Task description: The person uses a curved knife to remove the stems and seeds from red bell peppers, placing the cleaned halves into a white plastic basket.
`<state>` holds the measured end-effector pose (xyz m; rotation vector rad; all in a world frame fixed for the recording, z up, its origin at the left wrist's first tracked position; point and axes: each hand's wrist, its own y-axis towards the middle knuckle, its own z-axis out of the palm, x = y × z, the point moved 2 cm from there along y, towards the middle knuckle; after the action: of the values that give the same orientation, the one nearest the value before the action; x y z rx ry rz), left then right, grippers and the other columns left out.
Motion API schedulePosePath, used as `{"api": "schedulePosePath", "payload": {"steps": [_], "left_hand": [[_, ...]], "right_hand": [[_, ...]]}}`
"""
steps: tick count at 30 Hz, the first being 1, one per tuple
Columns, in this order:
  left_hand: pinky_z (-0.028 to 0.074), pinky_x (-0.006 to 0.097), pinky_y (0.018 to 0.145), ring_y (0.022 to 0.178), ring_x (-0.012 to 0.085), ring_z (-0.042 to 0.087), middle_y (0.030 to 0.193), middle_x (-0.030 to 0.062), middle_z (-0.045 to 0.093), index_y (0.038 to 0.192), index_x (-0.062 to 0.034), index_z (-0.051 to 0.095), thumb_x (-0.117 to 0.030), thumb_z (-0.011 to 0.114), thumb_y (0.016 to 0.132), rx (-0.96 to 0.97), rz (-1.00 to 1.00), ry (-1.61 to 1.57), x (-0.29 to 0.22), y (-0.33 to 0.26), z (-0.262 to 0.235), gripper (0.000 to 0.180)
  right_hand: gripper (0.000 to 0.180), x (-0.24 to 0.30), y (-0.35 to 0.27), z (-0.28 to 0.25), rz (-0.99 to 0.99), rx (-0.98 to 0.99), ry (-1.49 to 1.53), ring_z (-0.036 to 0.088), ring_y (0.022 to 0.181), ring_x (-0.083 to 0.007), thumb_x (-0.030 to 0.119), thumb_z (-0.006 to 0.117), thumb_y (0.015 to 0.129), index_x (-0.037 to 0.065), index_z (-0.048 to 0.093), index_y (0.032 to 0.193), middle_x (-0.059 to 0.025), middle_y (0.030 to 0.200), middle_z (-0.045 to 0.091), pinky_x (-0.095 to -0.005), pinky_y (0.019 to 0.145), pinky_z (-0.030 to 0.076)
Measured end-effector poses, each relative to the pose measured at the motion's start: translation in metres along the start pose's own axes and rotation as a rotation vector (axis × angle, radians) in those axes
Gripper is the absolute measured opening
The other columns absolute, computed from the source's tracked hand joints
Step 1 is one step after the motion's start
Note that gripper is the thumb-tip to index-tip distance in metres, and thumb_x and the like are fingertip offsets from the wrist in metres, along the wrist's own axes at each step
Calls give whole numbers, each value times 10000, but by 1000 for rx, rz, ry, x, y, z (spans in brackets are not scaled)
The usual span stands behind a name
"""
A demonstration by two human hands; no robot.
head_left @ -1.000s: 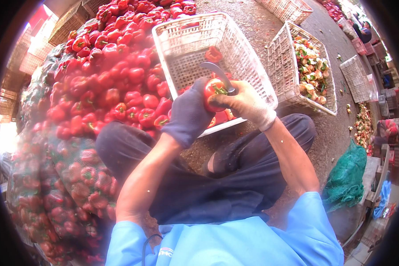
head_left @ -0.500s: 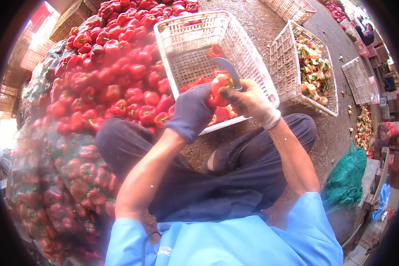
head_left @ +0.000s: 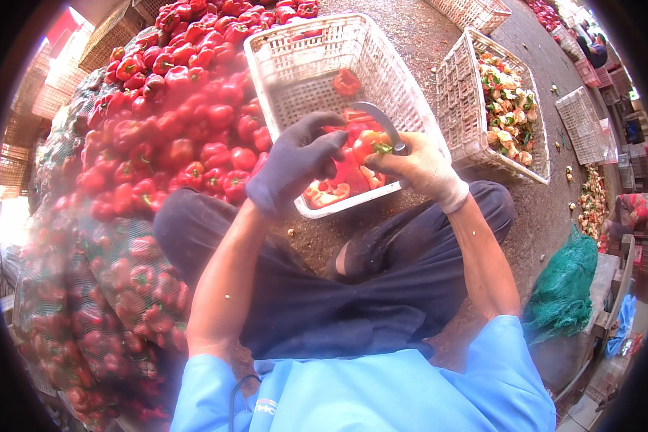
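My right hand (head_left: 421, 169), in a pale, stained glove, is closed on a curved knife (head_left: 376, 115) whose blade points up and left. By its thumb and fingertips is a red pepper piece with a green stem (head_left: 374, 144), over the near end of a white plastic crate (head_left: 263, 79). My left hand (head_left: 295, 162), in a dark glove, hangs at the crate's near left edge with fingers apart and nothing visible in them. Cut red peppers (head_left: 331, 193) lie in the crate's near end, partly hidden by my hands. One pepper piece (head_left: 346, 82) lies farther back.
A big heap of red peppers (head_left: 187, 93) rises left of the crate, beside full mesh sacks (head_left: 129, 281). To the right stands a crate (head_left: 457, 86) of pepper cores (head_left: 510, 108). A green net sack (head_left: 565, 284) lies at right. My crossed legs are below the crate.
My left hand has let go of the pepper and drawn back left, its fingers opening. My right hand has moved slightly right and down with the knife.
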<state>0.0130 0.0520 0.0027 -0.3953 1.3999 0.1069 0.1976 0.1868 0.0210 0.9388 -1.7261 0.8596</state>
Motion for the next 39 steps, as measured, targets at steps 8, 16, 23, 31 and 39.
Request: {"api": "schedulePosePath", "payload": {"steps": [8,16,23,31,39], "left_hand": [[434,222,498,548,44,548,791,-17,645,1240,-47,720,-300,679,1070,98,-10,73,-4,0,7,308],[508,238,585,649,97,652,903,44,701,1374,-28,669,-245,687,1070,52,-20,-259,-3,-6,8,374],[527,270,552,667,179,693,995,111,737,1451,-44,593,-261,639,1106,111,-38,-471,-9,-9,9,410],[484,232,540,759,125,685,1231,106,720,1430,-30,617,-265,609,1111,213,-77,-349,-14,-14,15,396],[422,213,524,661,53,586,930,14,687,1356,-42,684,-255,656,1087,207,-73,-274,-11,-14,12,345]], "right_hand": [[330,-9,19,19,42,69,-108,699,1076,-107,129,776,996,15,738,1304,-40,1153,770,-304,957,552],[263,0,11,21,117,-59,446,502,633,-4,328,697,1067,68,735,1085,65,782,613,-188,544,353],[264,-4,9,13,240,-24,619,589,668,-47,317,674,1063,67,705,1144,18,851,655,-178,537,403],[398,-15,1,14,364,-54,729,633,714,-49,232,771,1012,102,642,1365,17,917,670,-185,502,422],[385,0,-2,14,346,-12,557,531,569,-20,261,774,993,70,682,1315,41,783,620,-179,458,344]]}}
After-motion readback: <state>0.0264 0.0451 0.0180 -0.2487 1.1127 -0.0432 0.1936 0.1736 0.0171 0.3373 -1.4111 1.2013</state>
